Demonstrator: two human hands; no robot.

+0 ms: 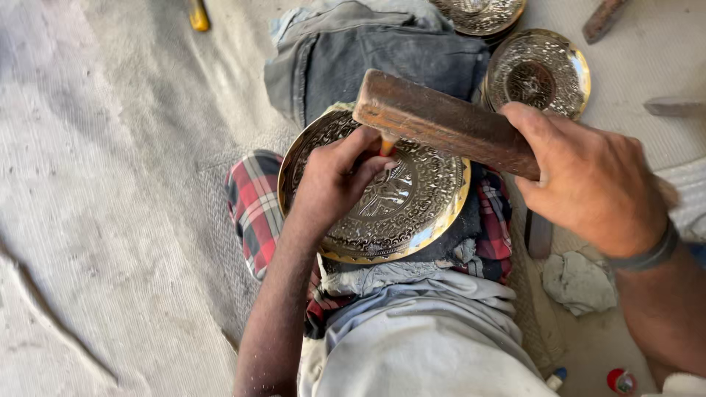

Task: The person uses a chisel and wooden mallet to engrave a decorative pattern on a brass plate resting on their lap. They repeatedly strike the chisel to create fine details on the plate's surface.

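Observation:
A round engraved brass plate (412, 213) lies tilted on a red checked cloth (254, 209) over my lap. My left hand (334, 180) rests on the plate and pinches a small chisel (386, 145) upright against the metal. My right hand (588, 180) grips a long brown wooden block (441, 121) held level above the chisel's top, its far end just over the tool.
Two more engraved plates lie beyond, one (540, 70) at upper right and another (482, 15) partly under folded grey denim (368, 55). A yellow-handled tool (198, 15) lies at the top left. A crumpled rag (581, 279) and small bottles (621, 381) sit at the lower right.

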